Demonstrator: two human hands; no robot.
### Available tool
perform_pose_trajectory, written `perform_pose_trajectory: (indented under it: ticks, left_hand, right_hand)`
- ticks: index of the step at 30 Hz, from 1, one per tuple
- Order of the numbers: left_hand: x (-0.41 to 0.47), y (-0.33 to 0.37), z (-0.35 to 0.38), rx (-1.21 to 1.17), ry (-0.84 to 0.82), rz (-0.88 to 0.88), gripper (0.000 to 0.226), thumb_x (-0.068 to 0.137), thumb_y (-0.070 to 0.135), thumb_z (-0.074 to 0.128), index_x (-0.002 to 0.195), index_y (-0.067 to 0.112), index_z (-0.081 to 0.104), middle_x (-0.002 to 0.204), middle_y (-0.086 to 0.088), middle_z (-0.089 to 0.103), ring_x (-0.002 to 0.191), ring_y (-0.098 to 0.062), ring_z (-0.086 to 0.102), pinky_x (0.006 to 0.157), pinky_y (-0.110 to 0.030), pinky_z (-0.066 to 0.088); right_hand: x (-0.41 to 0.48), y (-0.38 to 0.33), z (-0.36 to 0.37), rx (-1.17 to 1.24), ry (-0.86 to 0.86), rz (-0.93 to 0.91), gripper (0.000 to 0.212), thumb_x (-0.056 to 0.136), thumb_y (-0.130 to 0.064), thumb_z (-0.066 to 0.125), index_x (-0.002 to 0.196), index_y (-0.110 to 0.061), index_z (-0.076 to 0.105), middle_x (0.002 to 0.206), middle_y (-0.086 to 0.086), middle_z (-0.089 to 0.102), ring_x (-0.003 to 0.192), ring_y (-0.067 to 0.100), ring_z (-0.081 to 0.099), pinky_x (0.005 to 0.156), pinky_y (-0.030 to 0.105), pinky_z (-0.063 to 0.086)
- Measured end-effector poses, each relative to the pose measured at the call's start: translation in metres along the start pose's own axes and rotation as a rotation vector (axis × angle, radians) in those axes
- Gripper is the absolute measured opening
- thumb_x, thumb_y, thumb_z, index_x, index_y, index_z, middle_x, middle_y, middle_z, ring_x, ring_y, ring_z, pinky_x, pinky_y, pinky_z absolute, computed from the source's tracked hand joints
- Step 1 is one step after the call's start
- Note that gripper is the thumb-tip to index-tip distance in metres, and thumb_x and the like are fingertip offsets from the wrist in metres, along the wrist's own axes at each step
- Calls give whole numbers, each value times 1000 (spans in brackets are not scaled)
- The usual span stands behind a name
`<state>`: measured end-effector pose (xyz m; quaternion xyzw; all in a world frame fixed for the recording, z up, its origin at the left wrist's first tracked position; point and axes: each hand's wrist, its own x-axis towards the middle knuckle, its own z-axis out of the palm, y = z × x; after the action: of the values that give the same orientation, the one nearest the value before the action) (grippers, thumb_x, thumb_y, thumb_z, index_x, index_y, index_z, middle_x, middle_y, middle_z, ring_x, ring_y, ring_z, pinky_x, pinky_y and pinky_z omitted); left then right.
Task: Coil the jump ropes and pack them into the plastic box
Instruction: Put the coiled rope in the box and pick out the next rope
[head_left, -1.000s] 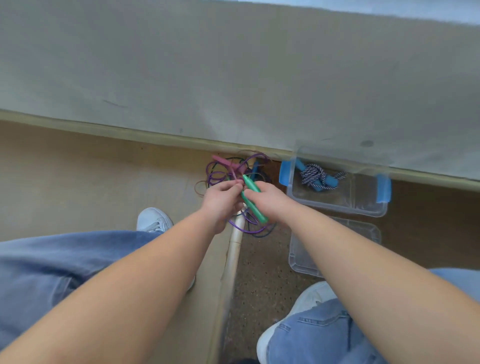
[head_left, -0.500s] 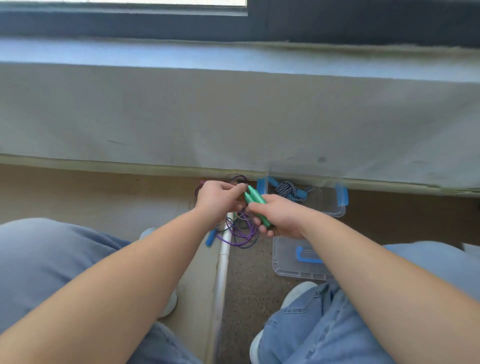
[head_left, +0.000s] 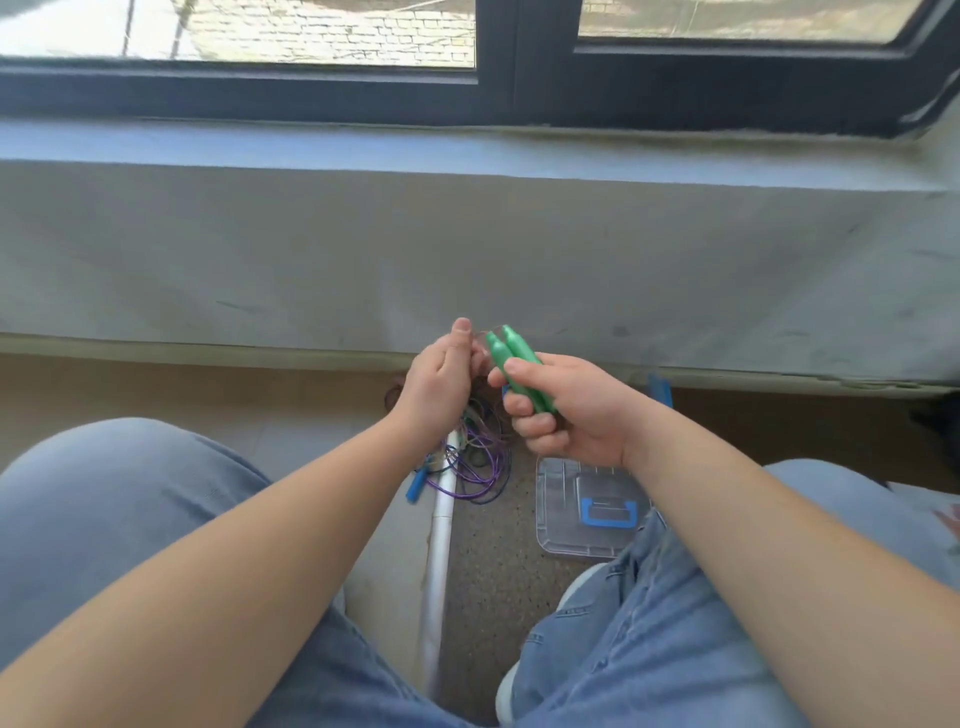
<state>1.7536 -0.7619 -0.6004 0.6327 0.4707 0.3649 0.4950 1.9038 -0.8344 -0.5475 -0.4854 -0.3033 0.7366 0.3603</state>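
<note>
Speckled floor (head_left: 488, 561) carries a clear lid (head_left: 561, 519) near right, tangled purple ropes (head_left: 483, 462) left of it. Above, right hand (head_left: 571, 410) grips two green handles (head_left: 511, 358); left hand (head_left: 436, 384) curls beside their tips, grasp unclear. Farther, plastic box (head_left: 660, 389) shows only a blue latch.

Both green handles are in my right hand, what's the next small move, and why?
Probably start the first loop with the left hand. The right hand grips both green handles side by side, the left is curled at their tips, and loose rope lies tangled on the floor below.
</note>
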Motion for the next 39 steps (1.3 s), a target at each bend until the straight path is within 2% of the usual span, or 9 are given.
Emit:
perform_pose_trajectory:
  ticks: [5,8,12,17,22,27,29,32,39]
  left_hand:
    - [-19,5,14,532,-178,52,29,104,26,35,85,18,55,81,-4,63,79,-25,56,70,-34,38]
    - [-24,3,19,839,-357,155,25,105,26,34,108,11,54,98,-17,67,87,-38,62,68,-40,43]
    - [-25,11,10,1329,-630,553,28,106,30,33,104,16,56,91,-7,67,81,-30,65,59,-37,40]
    - [1,12,-19,1121,-599,841,37,93,56,54,80,23,65,74,10,45,62,-18,47,53,-27,31]
    - [2,-3,-20,613,-549,248,48,91,50,62,61,13,57,54,8,45,52,-11,39,53,-29,33]
    - [2,-19,-14,184,-373,-284,52,93,53,58,61,12,63,60,-9,43,48,-17,33,54,-30,31]
    - [-1,-21,-9,369,-264,-216,54,97,50,50,53,19,55,51,-2,47,46,-18,40,56,-31,35]
    - [-9,-15,2,659,-282,18,49,101,40,42,62,14,55,52,1,55,55,-19,52,56,-32,37]
    - [-9,-15,-2,1031,-447,721,45,98,51,40,69,20,55,67,10,44,60,-15,42,50,-31,40]
  right_hand:
    - [19,8,-7,-173,377,-123,14,106,-23,45,100,-14,53,65,2,46,47,12,31,42,21,22]
    - [29,23,-18,-833,580,-134,18,101,-29,48,95,-14,57,87,15,61,72,29,56,63,34,39]
    - [24,46,-21,-1425,415,-55,13,101,-27,45,99,-14,47,110,21,65,101,41,62,74,40,44]
    - [17,51,-9,-1639,143,-88,10,96,-26,54,101,-18,57,87,4,55,91,33,63,67,32,41]
    - [13,51,-10,-1507,115,-256,14,92,-26,63,94,-14,67,77,2,61,71,19,54,67,32,47]
    - [19,51,-6,-1146,460,-473,19,83,-21,65,67,-21,55,58,-3,51,60,25,46,62,34,36]
    - [25,50,-8,-997,612,-443,2,83,-19,65,86,-18,66,69,-2,60,66,22,52,63,30,35]
    - [31,50,-16,-935,691,-299,24,86,-18,63,111,-20,62,92,6,69,84,29,61,69,30,42]
    - [31,57,-24,-1476,467,17,9,88,-20,56,89,-23,48,97,12,60,98,38,62,73,39,49]
